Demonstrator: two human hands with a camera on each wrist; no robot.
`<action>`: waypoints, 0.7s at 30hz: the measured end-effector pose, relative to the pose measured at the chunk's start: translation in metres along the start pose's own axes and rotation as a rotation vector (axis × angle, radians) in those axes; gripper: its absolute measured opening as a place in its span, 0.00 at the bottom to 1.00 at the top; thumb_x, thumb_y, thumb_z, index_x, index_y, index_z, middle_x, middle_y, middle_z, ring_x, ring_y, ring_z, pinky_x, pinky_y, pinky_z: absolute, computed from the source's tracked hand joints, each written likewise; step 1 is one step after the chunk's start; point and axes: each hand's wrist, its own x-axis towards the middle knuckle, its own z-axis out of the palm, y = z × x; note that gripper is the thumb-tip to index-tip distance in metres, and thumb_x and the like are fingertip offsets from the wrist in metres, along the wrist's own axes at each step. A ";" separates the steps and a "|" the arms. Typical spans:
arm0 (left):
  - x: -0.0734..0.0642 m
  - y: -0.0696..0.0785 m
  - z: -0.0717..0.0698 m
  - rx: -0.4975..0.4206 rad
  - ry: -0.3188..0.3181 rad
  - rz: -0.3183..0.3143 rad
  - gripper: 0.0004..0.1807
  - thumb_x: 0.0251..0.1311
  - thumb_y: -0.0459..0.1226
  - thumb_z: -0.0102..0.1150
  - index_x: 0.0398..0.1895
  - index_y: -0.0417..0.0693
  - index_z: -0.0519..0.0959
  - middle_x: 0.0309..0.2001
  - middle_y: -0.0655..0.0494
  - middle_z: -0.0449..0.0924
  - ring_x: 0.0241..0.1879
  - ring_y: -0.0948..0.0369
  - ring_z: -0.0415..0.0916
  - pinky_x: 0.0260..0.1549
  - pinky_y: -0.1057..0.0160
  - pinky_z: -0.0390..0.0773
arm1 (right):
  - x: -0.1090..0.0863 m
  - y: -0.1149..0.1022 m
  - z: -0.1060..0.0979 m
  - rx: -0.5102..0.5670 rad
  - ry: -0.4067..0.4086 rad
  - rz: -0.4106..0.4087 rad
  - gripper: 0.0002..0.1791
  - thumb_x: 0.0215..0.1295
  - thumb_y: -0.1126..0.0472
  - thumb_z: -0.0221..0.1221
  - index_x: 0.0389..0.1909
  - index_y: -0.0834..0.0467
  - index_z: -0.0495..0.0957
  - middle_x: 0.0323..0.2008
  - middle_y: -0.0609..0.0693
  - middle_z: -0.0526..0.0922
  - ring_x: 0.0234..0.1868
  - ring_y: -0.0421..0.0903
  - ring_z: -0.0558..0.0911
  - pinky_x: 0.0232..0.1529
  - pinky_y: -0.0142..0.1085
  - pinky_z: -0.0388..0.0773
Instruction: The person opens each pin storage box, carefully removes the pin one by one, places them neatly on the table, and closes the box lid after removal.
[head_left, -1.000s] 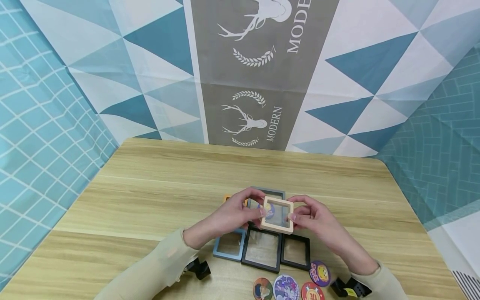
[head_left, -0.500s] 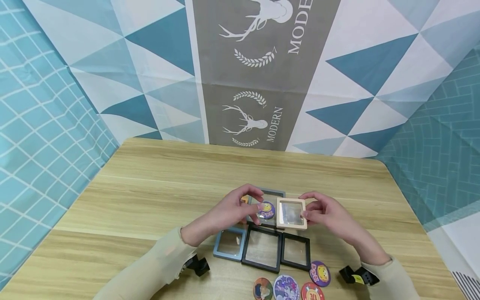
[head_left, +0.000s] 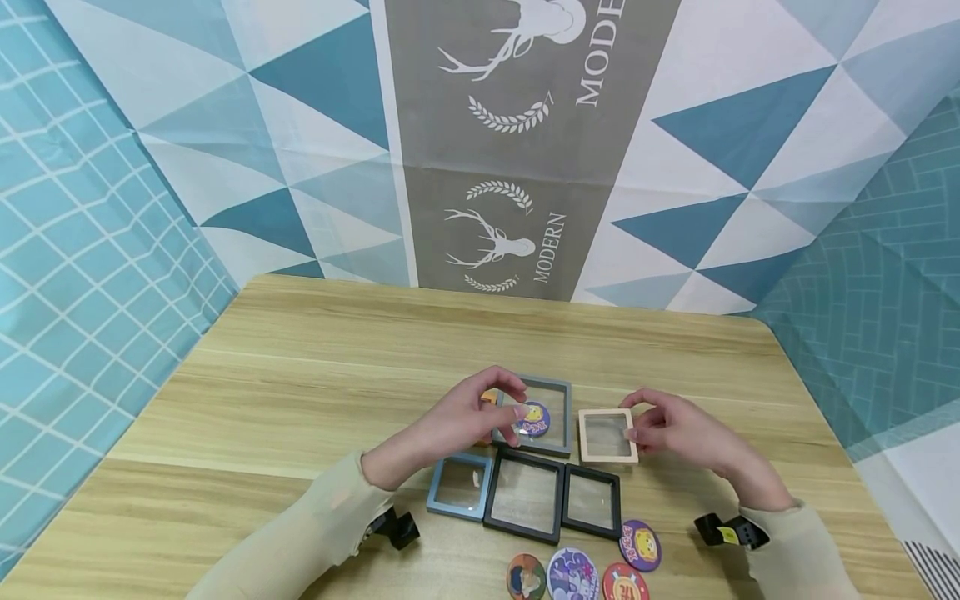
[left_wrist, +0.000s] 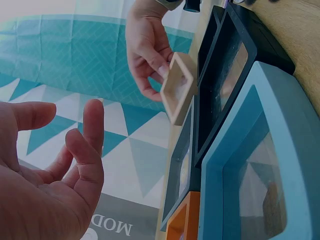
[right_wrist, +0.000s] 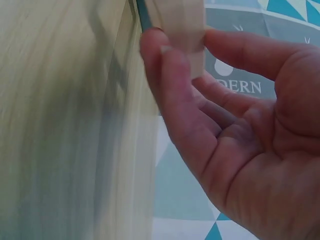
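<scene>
My right hand [head_left: 686, 437] pinches the right side of a small beige display frame [head_left: 636, 435] with a transparent middle, low over the table right of the grey frame. In the right wrist view the thumb and fingers grip the frame's edge [right_wrist: 185, 30]. My left hand [head_left: 463, 421] hovers by the left side of the larger grey frame [head_left: 567, 417], its fingers loosely bent around air in the left wrist view. A round purple badge [head_left: 536, 420] with a yellow character shows within the grey frame, beside my left thumb. An orange frame [left_wrist: 182, 215] is mostly hidden behind my left hand.
In front lie a light blue frame [head_left: 432, 493], a larger black frame [head_left: 557, 508] and a small black frame [head_left: 617, 504]. Nearer are another purple badge [head_left: 641, 546], a red badge [head_left: 625, 582], a lilac badge [head_left: 572, 575] and an orange-brown badge [head_left: 526, 577] on the wooden table [head_left: 337, 375].
My left hand has let go of the beige frame. My right hand has carried it rightward off the grey frame, uncovering the purple badge there.
</scene>
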 end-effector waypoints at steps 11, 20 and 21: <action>-0.001 -0.001 -0.001 0.039 0.017 -0.002 0.15 0.70 0.42 0.60 0.55 0.50 0.73 0.53 0.53 0.75 0.34 0.48 0.83 0.20 0.66 0.68 | 0.002 0.006 0.006 -0.041 -0.040 0.044 0.21 0.69 0.64 0.61 0.58 0.67 0.68 0.31 0.56 0.80 0.33 0.54 0.82 0.34 0.43 0.84; 0.001 -0.007 -0.004 0.203 0.047 0.042 0.17 0.68 0.42 0.61 0.55 0.49 0.72 0.41 0.51 0.78 0.30 0.44 0.79 0.20 0.63 0.73 | 0.003 0.003 0.012 -0.057 -0.031 0.044 0.22 0.68 0.65 0.61 0.58 0.68 0.68 0.31 0.56 0.80 0.31 0.53 0.83 0.33 0.42 0.84; 0.001 -0.008 -0.004 0.239 0.054 0.051 0.17 0.68 0.42 0.61 0.55 0.49 0.72 0.44 0.52 0.76 0.30 0.46 0.79 0.21 0.63 0.74 | 0.003 0.003 0.012 -0.059 -0.027 0.043 0.22 0.68 0.65 0.61 0.58 0.68 0.68 0.30 0.56 0.80 0.31 0.53 0.83 0.33 0.42 0.84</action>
